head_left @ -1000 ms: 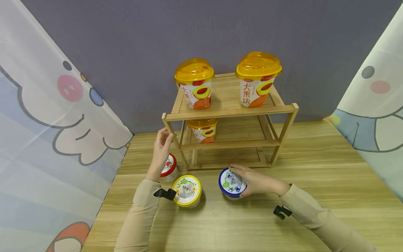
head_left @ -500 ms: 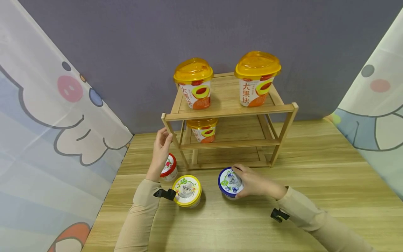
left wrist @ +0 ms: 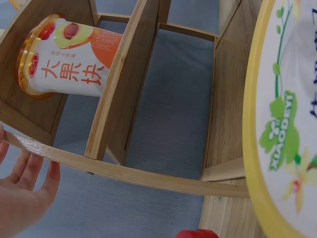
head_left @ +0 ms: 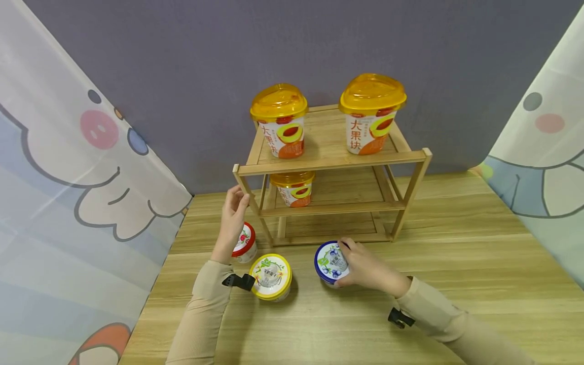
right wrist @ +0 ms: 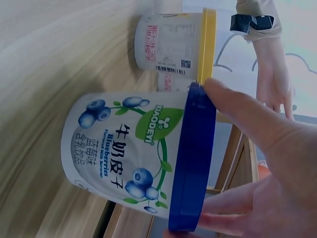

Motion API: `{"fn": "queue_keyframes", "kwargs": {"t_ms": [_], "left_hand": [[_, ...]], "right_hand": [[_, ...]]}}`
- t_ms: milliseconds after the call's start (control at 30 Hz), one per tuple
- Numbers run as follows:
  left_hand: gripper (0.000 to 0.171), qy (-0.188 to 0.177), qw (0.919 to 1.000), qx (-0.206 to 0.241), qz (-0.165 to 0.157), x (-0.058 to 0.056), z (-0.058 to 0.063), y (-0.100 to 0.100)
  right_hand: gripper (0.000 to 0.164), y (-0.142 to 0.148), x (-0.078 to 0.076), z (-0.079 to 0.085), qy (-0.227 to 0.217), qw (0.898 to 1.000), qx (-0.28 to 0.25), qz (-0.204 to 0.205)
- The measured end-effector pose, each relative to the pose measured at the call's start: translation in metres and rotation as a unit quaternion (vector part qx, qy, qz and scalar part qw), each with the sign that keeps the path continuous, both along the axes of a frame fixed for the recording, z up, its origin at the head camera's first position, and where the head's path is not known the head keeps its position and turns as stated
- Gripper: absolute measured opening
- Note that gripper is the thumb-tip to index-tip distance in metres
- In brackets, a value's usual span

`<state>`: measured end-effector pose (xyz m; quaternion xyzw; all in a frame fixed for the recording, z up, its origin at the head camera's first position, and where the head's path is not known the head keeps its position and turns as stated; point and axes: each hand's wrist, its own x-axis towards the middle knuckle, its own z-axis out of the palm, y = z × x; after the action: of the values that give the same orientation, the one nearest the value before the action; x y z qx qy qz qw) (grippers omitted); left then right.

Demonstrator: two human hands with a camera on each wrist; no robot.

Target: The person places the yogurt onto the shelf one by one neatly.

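Observation:
My right hand grips the blue lid of a white blueberry milk beverage tub, its thumb and fingers at opposite sides of the rim. In the right wrist view the tub shows its printed side. At the rack's front left, my left hand holds the upright post of a bamboo shelf rack; the left wrist view has the fingers on one side of that post and a bit of thumb on the other. Beside the left forearm stand a yellow-lidded tub and a partly hidden red-lidded tub.
Two yogurt cups with domed orange lids, a left cup and a right cup, stand on the rack's top shelf. A third cup sits on the middle shelf. A grey wall rises behind the wooden tabletop.
My right hand has shifted slightly left and wrapped farther over the blue-lidded tub, which has moved a little left too. The left hand stays on the rack post.

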<state>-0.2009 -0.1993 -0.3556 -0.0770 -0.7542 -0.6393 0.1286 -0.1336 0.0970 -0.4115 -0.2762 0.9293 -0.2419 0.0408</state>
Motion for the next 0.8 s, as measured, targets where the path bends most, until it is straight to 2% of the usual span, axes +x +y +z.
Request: {"fn": "queue_keyframes", "kwargs": {"t_ms": [133, 267, 400, 567, 800], "left_hand": [[0.031, 0.002, 1.0, 0.001, -0.003, 0.0, 0.0, 0.0], [0.031, 0.002, 1.0, 0.002, -0.006, 0.0, 0.001, 0.0], [0.031, -0.003, 1.0, -0.002, -0.004, 0.001, 0.001, 0.0], [0.032, -0.003, 1.0, -0.004, -0.003, 0.001, 0.0, -0.001], [0.033, 0.002, 1.0, -0.007, -0.001, 0.0, 0.0, -0.001]], "right_hand": [[0.096, -0.003, 0.003, -0.002, 0.02, 1.0, 0.001, -0.016], [0.095, -0.001, 0.003, -0.004, 0.029, 1.0, 0.0, -0.011], [0.093, 0.009, -0.001, -0.002, -0.013, 0.999, -0.03, 0.033], [0.091, 0.023, -0.013, -0.001, -0.075, 0.989, -0.079, 0.101], [0.092, 0.029, -0.026, -0.005, -0.085, 0.981, -0.076, 0.16]]}}
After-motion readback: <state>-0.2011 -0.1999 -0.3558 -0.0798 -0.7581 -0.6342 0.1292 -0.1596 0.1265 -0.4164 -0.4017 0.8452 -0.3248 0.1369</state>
